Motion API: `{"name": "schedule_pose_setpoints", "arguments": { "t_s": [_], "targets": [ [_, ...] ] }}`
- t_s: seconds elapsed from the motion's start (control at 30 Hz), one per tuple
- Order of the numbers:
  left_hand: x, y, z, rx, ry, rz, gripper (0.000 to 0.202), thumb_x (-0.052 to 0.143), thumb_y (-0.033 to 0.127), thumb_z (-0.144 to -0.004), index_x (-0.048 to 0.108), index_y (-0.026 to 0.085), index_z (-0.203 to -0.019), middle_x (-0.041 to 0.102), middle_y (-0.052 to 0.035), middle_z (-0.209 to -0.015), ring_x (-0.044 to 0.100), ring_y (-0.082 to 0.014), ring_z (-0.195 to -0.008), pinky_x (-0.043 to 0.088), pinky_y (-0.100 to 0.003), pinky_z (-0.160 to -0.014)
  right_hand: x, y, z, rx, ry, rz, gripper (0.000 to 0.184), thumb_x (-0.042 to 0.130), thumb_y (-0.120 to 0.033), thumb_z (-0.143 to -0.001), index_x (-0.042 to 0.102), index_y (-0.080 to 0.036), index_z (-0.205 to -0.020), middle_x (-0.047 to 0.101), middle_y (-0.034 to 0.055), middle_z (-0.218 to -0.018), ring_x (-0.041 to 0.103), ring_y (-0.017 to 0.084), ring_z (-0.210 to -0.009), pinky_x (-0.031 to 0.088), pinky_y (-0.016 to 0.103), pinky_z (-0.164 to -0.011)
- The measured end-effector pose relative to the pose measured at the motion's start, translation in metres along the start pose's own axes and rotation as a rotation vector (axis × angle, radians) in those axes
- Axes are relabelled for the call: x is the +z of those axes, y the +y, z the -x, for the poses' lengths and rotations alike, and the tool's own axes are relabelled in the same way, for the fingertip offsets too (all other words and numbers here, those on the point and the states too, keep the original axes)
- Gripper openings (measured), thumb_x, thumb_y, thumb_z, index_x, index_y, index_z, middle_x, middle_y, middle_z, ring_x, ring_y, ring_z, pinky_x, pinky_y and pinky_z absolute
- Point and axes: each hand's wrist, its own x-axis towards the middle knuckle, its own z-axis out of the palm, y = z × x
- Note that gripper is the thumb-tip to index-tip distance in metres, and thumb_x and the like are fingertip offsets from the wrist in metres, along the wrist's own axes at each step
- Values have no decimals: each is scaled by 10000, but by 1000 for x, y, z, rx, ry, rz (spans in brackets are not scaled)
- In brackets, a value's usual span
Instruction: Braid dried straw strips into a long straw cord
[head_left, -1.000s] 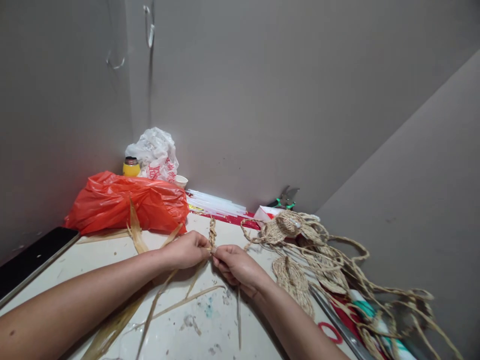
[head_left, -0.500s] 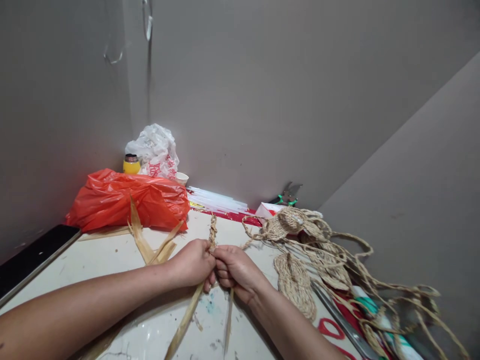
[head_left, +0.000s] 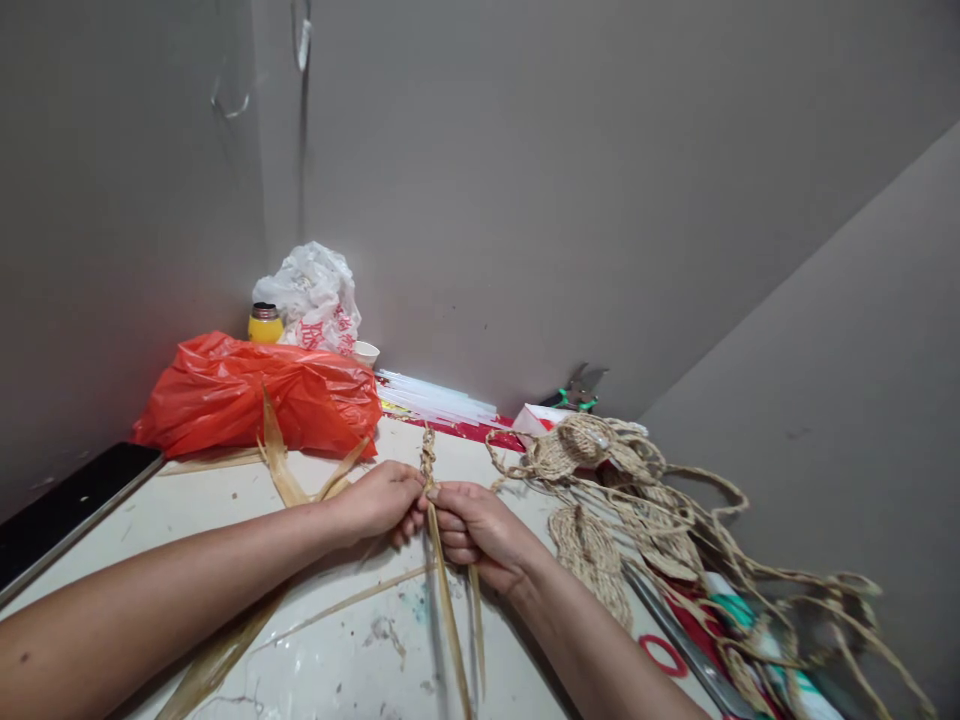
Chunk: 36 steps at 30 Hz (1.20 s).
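Note:
A short braid of dry plant fibre (head_left: 427, 452) points away from me over the white table. At its near end, my left hand (head_left: 391, 503) has its fingers curled, thumb and forefinger against the braid. My right hand (head_left: 474, 530) is closed from the other side, pinching the same end. Out of it hangs a long flat fibre strip (head_left: 448, 620), with a thinner strand (head_left: 478, 625) to its right. Another narrow strand (head_left: 352, 600) runs toward the lower left beneath the hands. Wide dry leaf strips (head_left: 281, 475) lie beyond my left forearm.
An orange plastic bag (head_left: 255, 400), white bag (head_left: 311, 300) and yellow jar (head_left: 264, 325) stand back left; a phone (head_left: 75, 510) lies left. Translucent sticks (head_left: 439, 398) and pruning shears (head_left: 577, 388) lie along the wall. Coiled braided cord (head_left: 637, 490) and a red ring (head_left: 662, 656) lie right.
The flat strip that ran down left from under my left hand now hangs from my right hand. My left fingers have loosened slightly and shifted left. A narrow strand now shows across the table.

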Motion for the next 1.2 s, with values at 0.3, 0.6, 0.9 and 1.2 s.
{"name": "schedule_pose_setpoints", "arguments": {
  "t_s": [0.3, 0.6, 0.9, 1.2],
  "targets": [
    [-8, 15, 3, 83, -29, -304, 237, 367, 220, -724, 579, 155, -638, 581, 10, -629, 496, -125, -615, 363, -226, -626, -7, -9, 7, 34, -10, 352, 208, 541, -352, -772, 521, -166, -681, 253, -114, -421, 131, 39, -361, 69, 199, -351],
    [-6, 14, 4, -186, -104, -122, 214, 481, 352, -705, 551, 168, -621, 343, 77, -415, 251, -65, -372, 194, -209, -409, -10, -5, 6, -246, 185, 1111, 237, 452, -274, -814, 520, -153, -623, 457, -26, -562, 371, 96, -537, 273, 209, -485],
    [-6, 8, 0, -247, -100, -38, 174, 513, 331, -678, 543, 172, -615, 287, 89, -361, 192, -60, -310, 110, -218, -342, -7, -10, 17, -306, 299, 1349, 242, 431, -259, -825, 552, -165, -638, 568, 9, -605, 445, 119, -571, 276, 224, -519],
    [2, 10, 4, -193, -21, -25, 193, 526, 298, -688, 484, 170, -551, 317, 86, -372, 200, -42, -330, 101, -211, -362, 10, -12, 18, -190, 274, 1038, 299, 407, -301, -839, 425, -182, -565, 415, -40, -490, 353, 94, -467, 261, 212, -459]
  ]
}}
